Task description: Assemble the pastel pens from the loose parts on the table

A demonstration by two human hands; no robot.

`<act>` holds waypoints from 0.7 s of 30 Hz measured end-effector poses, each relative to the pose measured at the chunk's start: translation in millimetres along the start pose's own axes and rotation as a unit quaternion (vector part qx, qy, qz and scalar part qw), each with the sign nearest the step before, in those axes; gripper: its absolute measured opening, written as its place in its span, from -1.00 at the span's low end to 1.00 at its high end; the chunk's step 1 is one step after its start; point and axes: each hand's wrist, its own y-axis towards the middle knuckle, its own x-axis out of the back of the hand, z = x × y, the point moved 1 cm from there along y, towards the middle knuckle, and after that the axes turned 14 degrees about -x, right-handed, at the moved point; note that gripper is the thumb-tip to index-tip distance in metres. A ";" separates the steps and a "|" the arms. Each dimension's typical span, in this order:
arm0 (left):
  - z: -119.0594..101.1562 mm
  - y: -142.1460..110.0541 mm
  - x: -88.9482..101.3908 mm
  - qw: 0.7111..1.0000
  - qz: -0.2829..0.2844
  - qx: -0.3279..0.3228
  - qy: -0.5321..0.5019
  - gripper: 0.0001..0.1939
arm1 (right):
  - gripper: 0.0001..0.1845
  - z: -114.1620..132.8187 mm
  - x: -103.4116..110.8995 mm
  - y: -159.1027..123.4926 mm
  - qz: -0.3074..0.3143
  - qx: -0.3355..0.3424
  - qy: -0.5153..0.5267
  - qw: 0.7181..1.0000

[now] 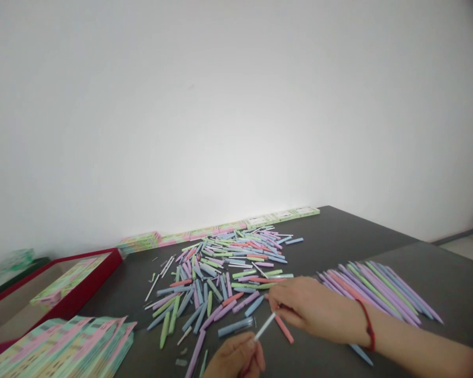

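A thin white pen refill (pixel 265 326) runs slantwise between my two hands. My left hand (pixel 236 358), at the bottom edge of the view, pinches its lower end. At the upper end are the closed fingertips of my right hand (pixel 309 310), which wears a red cord on the wrist. Just below the right hand lies a coral pen barrel (pixel 284 329). A blue pen part with a clear end (pixel 235 327) rests close to the left hand. Beyond the hands spreads a loose heap of pastel pen parts (pixel 224 273) in blue, green, purple and coral.
To the right, a row of pens (pixel 378 289) lies side by side, partly behind my right forearm. Flat printed packets (pixel 71 346) fan out at lower left beside a red-rimmed box (pixel 98 275). Printed cartons (pixel 281 216) line the dark table's (pixel 339 236) back edge along the wall.
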 end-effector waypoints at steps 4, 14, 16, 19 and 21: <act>-6.3 -2.9 -3.6 0.999 -0.041 -0.012 0.032 -0.49 | -0.82 -6.0 -0.4 5.7 -0.002 0.007 0.001 1.000; -21.7 -4.5 -10.2 0.998 0.000 0.012 0.056 -0.44 | -0.83 5.4 1.0 4.0 0.016 0.035 -0.011 0.999; -19.5 -3.2 -9.1 0.999 0.019 0.013 0.034 -0.46 | -0.85 8.6 -7.3 3.2 0.020 0.045 -0.015 0.999; -9.9 -2.7 -5.4 0.999 0.027 0.009 0.032 -0.54 | -0.86 12.0 -20.2 1.5 0.019 0.049 -0.014 0.999; -2.9 -3.1 -2.8 0.999 0.020 0.004 0.048 -0.57 | -0.84 11.6 -23.3 1.6 0.021 0.036 0.002 0.999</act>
